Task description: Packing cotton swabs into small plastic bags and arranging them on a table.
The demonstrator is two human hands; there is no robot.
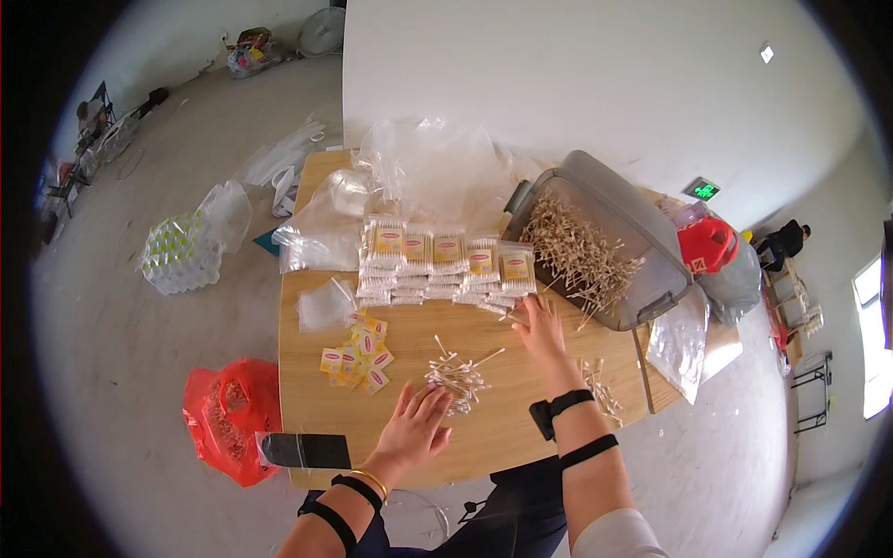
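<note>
Loosely heaped, slim cotton swabs [461, 376] lie on the smooth wood-grained tabletop [521, 432] between your hands, touching your left hand [416, 428], flat-fingered and gripping nothing. Your right hand [546, 337], partly spread, nears glossy plastic packets [448, 253]; its hold is unclear.

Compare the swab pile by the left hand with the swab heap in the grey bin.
The pile lies on the tabletop; the heap lies in the grey bin. The pile is small, while the heap is far larger. The left hand is at the pile, not the heap. Both are jumbled, loose swabs.
</note>
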